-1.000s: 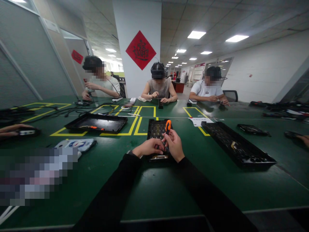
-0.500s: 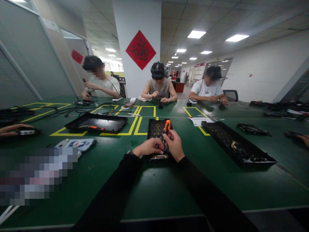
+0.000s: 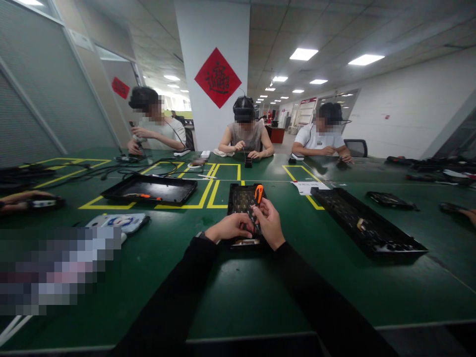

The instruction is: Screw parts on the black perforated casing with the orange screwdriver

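While the orange-handled tool (image 3: pixel 259 192) is pinched near-upright between the fingers (image 3: pixel 265 204) of the right hand (image 3: pixel 272 227), its lower end is hidden by the hands, so its contact cannot be confirmed. If it is a screwdriver, as the handle suggests, a slip could be caused by a tilted shaft or uneven pressure, and the fingers of the left hand (image 3: pixel 231 227), bent inward close beside it, could be jabbed. Whether those left fingers are closed on a small part or only rested together cannot be told.

Both hands are held over the near half of the black tray (image 3: pixel 237 194), which is set midway between the left and right edges of the bench (image 3: pixel 223 297), well back from the near edge. Should its rim be pressed by a wrist, the tray could be slid or tipped, and the pale metallic piece (image 3: pixel 247 242) at its near end could be jolted. Anything small and dark, if dropped, could be lost against the tray's speckled floor. Less risk is judged to be posed by the wide tray (image 3: pixel 167 191) toward the far left corner and the long tray (image 3: pixel 357 213) toward the right edge, both placed well apart.
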`<state>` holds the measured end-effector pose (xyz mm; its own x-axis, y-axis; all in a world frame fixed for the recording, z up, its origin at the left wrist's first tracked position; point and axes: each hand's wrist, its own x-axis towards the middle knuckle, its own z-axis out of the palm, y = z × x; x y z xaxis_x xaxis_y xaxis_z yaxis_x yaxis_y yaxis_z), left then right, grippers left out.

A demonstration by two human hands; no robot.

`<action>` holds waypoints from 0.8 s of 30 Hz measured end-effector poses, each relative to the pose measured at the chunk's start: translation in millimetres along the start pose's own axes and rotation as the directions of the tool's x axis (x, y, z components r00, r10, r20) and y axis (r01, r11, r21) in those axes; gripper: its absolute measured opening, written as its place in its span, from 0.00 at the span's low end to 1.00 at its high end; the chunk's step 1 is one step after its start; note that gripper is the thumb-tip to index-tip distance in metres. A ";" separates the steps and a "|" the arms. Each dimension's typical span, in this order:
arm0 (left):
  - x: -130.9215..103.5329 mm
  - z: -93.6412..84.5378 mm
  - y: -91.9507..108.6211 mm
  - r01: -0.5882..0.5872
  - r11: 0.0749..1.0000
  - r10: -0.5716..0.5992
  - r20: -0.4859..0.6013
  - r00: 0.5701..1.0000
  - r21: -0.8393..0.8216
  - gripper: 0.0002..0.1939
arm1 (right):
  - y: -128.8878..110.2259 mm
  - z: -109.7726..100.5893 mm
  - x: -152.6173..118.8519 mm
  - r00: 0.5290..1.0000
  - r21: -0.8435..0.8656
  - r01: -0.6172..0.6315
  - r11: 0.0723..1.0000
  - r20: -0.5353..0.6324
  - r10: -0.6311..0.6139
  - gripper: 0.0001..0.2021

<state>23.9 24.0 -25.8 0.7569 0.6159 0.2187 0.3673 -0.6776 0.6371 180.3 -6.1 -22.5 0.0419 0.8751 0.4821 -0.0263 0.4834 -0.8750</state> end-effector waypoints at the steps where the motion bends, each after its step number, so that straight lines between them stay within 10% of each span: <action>1: 0.1 0.2 -0.1 0.002 1.000 -0.002 0.000 1.000 0.002 0.13 | 0.2 0.4 0.0 1.000 0.013 -0.006 1.000 0.004 0.006 0.19; 24: -1.2 0.0 -1.6 -0.017 0.999 0.016 -0.013 1.000 -0.032 0.12 | -0.1 0.0 -0.8 1.000 0.085 -0.027 0.996 -0.001 0.027 0.16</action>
<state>22.5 24.3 -27.0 0.7556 0.6099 0.2388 0.3369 -0.6746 0.6568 180.3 -6.8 -22.9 0.0420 0.8877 0.4585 -0.1119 0.4602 -0.8808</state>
